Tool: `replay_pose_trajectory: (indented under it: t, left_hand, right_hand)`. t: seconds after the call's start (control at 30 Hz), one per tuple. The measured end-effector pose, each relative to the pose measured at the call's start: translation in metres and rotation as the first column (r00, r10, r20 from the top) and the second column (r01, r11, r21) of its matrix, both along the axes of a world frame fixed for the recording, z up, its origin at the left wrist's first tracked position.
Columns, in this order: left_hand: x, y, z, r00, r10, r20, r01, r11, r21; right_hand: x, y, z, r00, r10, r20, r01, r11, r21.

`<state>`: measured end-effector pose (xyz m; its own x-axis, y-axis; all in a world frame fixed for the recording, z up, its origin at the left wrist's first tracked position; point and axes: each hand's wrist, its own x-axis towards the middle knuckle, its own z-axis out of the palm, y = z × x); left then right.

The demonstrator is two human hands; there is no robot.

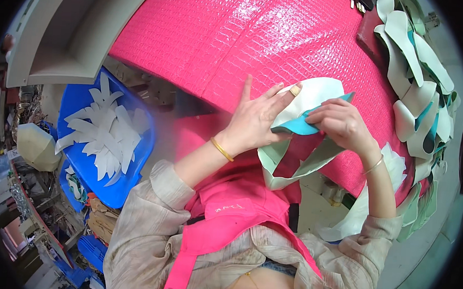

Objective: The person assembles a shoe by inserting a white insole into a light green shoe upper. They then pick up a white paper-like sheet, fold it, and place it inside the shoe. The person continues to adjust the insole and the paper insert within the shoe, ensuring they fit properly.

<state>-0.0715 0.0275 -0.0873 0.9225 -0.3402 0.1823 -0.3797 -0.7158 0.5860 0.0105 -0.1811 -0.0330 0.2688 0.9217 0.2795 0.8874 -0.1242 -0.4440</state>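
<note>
A white shoe upper (pixel 313 91) with a teal lining strip (pixel 301 126) and a pale green inner side lies over the near edge of the pink-covered table. Its looped back part hangs toward my lap. My left hand (pixel 259 117) holds the upper's left side, index finger stretched out and a tan wrap round another finger. At the strip's right end, my right hand (pixel 340 124) is closed in a pinch on the teal edge. The fingertips under the material are hidden.
Overlapping shoe uppers (pixel 420 97) are heaped along the table's right edge. To my left, a blue plastic tub or seat (pixel 136 163) bears many white strips (pixel 106 132). A pale open-fronted cabinet (pixel 63 57) stands at the far left. The pink quilted cover (pixel 221 44) spreads ahead.
</note>
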Motion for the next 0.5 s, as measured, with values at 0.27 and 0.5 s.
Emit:
replay_pose_trajectory:
  t: [0.27, 0.5]
  left_hand:
    - [-0.059, -0.005, 0.026, 0.984, -0.087, 0.154, 0.126, 0.958, -0.258]
    - [-0.070, -0.037, 0.019, 0.990, 0.140, -0.001, -0.140, 0.990, -0.004]
  right_hand:
    - [0.020, 0.060, -0.001, 0.977, -0.117, -0.180, 0.028, 0.900, -0.434]
    - [0.030, 0.081, 0.008, 0.947, -0.089, -0.307, -0.110, 0.812, -0.573]
